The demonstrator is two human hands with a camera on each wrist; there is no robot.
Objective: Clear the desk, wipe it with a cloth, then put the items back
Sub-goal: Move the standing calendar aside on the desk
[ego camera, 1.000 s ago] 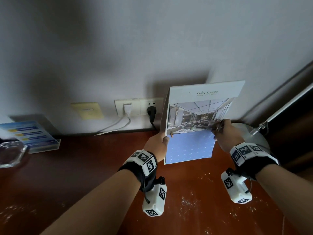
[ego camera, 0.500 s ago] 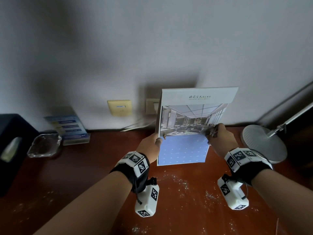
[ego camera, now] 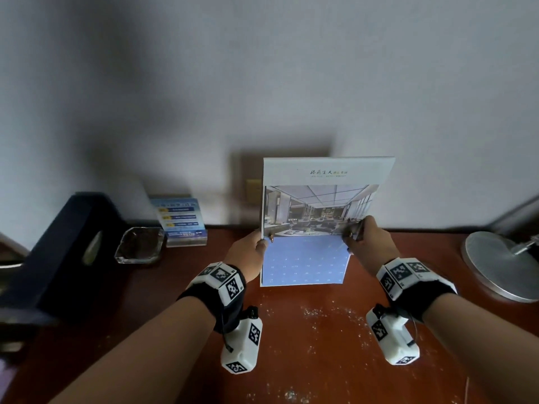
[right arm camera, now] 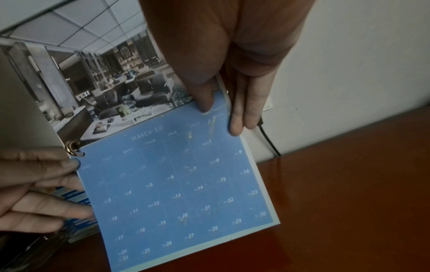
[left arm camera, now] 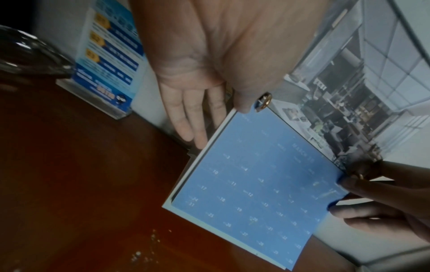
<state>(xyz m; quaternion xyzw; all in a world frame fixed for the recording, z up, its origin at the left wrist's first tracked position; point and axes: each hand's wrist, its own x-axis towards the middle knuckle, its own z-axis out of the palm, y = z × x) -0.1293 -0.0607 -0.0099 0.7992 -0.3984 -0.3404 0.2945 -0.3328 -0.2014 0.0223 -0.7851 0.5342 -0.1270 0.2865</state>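
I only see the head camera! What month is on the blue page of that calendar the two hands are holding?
Observer: The right wrist view reads it. The calendar page says MARCH, with days numbered up to 31.
Child: Is anything hiding behind it?
Observer: Yes. In that same view a black cable runs down the wall behind the calendar, just beside the right hand.
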